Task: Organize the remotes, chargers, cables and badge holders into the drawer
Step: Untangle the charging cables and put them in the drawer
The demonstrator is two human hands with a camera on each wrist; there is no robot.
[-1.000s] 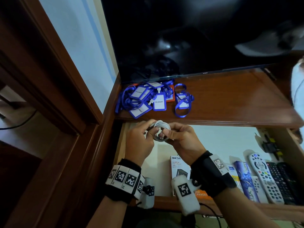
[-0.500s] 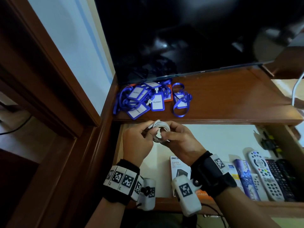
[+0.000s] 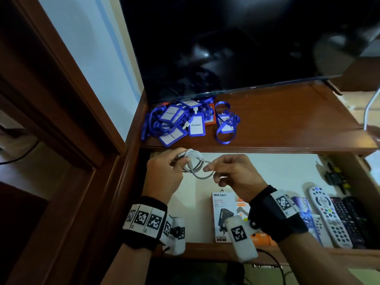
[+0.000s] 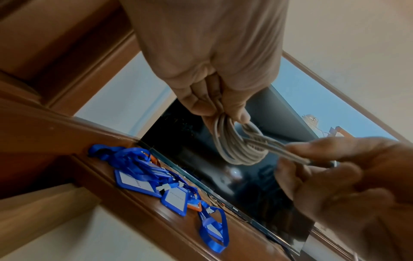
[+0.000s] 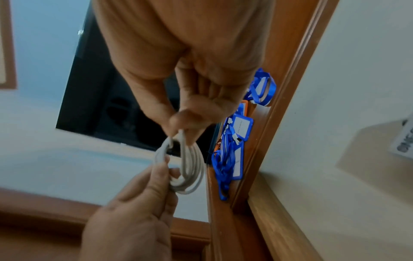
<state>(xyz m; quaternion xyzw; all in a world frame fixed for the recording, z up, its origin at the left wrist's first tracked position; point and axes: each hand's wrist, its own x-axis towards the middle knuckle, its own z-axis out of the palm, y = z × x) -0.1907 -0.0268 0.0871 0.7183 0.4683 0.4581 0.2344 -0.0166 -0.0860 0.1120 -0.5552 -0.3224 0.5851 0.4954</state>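
A coiled white cable (image 3: 194, 164) (image 4: 240, 147) (image 5: 190, 167) hangs between both hands above the open drawer (image 3: 277, 169). My left hand (image 3: 164, 173) (image 4: 214, 98) grips the coil's upper left side. My right hand (image 3: 230, 173) (image 5: 190, 123) pinches the loops on the right. A heap of blue badge holders (image 3: 185, 122) (image 4: 156, 178) (image 5: 236, 141) with lanyards lies on the wooden shelf (image 3: 287, 120) above the drawer. Inside the drawer lie a charger box (image 3: 226, 214) and remotes (image 3: 329, 217) at the right.
A dark TV screen (image 3: 236, 42) stands on the shelf behind the badge holders. A wooden door frame (image 3: 61, 89) borders the left. The drawer's front edge (image 3: 205, 249) runs under my wrists. A small black and yellow item (image 3: 335, 175) lies at the drawer's far right.
My hands have drawn slightly apart, and the coil now stretches between them with one loop pulled toward the right hand.
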